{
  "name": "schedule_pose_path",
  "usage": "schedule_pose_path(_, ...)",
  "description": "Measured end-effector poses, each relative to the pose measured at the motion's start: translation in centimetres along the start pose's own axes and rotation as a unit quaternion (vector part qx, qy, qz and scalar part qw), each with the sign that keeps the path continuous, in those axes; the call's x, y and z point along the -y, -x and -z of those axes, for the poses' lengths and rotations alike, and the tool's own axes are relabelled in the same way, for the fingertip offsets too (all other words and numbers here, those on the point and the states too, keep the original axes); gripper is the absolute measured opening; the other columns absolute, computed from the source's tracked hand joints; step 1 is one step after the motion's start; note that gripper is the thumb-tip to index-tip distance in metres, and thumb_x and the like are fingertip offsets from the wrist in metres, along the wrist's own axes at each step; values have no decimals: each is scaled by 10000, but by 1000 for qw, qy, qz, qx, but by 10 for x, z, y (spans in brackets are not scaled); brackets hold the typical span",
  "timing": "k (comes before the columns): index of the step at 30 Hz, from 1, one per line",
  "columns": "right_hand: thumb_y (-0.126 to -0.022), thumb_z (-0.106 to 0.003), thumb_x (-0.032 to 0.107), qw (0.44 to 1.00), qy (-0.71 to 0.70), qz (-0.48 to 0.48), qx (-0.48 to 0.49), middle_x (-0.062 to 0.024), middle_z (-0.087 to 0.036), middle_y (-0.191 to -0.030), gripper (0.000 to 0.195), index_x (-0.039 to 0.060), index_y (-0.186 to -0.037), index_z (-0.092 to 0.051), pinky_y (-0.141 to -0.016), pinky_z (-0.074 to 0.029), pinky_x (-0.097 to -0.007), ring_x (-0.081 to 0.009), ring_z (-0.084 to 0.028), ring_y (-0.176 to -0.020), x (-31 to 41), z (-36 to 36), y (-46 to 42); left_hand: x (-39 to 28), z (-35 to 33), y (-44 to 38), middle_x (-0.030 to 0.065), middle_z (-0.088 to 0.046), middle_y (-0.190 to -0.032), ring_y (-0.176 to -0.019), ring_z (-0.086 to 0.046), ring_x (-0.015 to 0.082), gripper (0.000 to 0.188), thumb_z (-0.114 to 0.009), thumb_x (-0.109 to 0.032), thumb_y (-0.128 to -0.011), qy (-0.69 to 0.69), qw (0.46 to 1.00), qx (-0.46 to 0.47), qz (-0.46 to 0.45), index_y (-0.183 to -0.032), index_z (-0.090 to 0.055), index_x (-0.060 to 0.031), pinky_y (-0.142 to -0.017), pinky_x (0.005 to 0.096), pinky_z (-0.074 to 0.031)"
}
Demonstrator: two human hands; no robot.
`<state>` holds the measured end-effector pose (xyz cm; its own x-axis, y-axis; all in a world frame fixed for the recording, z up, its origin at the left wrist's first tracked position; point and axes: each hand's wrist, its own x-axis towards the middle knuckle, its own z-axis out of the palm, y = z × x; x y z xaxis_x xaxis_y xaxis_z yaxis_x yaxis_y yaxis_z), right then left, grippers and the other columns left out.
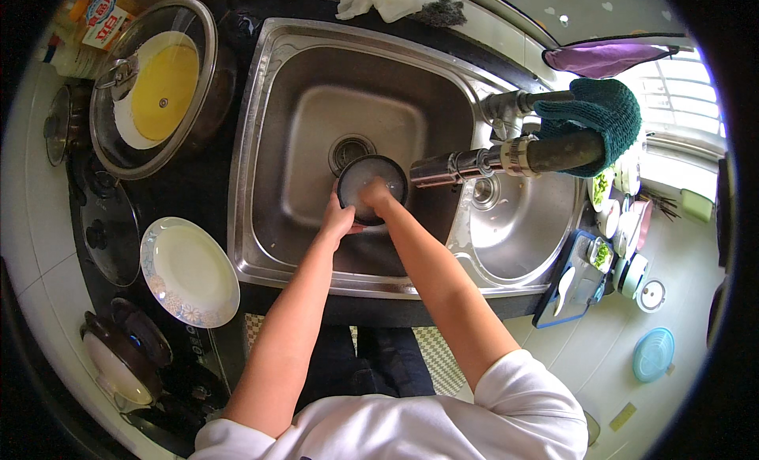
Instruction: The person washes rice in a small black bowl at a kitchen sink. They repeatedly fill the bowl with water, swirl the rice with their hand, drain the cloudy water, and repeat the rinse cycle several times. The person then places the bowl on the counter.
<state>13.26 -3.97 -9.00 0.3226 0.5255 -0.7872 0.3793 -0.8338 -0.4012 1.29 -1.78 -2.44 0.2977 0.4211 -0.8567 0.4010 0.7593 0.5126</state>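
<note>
Over the large stainless steel sink basin (296, 128), my left hand (339, 215) grips the near left side of a dark-rimmed round bowl (354, 178). Cloudy whitish liquid fills the bowl. My right hand (373, 193) dips into it; the fingers are hidden in the liquid, so whether they are closed on anything is unclear. The bowl sits just in front of the drain (350, 150) and partly overlaps it. To its right, the metal faucet spout (442, 168) points toward the bowl; no water stream shows.
A smaller basin (516, 246) adjoins on the right, near a blue-edged cutting board (575, 311) with a white spoon (564, 288). A green cloth (616, 122) drapes the faucet pipe. Leftward are a white plate (190, 273), a steel-rimmed glass lid (209, 50) and a dark-handled pot (112, 362).
</note>
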Motion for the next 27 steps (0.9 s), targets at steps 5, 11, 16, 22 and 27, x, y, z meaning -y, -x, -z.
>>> schedule_pose_path(5,-755,-479,152,998,1,41,-41,-226,-597,-938,284,-25,-935,-608,-762,-455,-388,-341,-586,-880,-49,-15,-38,-15,-7,10,124,-396,-1224,-913,-559,255,679,-385,0,-768,-4,999,24,21,-1355,-146,-245,-583,339,-563)
schedule_pose_path(11,-769,-471,170,937,257,209,-109,-197,-615,-797,242,-11,-838,-616,-771,-453,-424,-352,-601,-710,-6,6,-3,-13,-2,9,124,-402,-1220,-890,-568,255,681,-373,9,-757,9,1000,15,19,-1352,-154,-241,-544,318,-562)
schedule_pose_path(16,-747,-496,164,956,221,158,-109,-183,-549,-1005,258,42,-951,-598,-801,-441,-441,-353,-540,-887,38,38,50,-5,-3,4,130,-464,-1123,-632,-602,226,623,-355,8,-786,1,1000,5,-16,-1340,-167,-206,-533,320,-541)
schedule_pose_path(22,-783,-489,167,843,444,303,-28,-114,-354,-1291,339,111,-1113,-545,-858,-417,-406,-345,-384,-1125,47,58,77,-11,-3,9,132,-478,-1092,-634,-605,228,588,-365,9,-780,6,1000,11,-7,-1313,-199,-175,-530,314,-543)
schedule_pose_path(27,-748,-540,151,799,523,278,102,-131,-509,-1149,387,90,-1129,-526,-837,-441,-399,-310,-443,-1109,33,46,42,-20,-4,16,139,-479,-1076,-633,-604,233,566,-381,14,-768,10,1000,10,26,-1289,-224,-142,-534,313,-543)
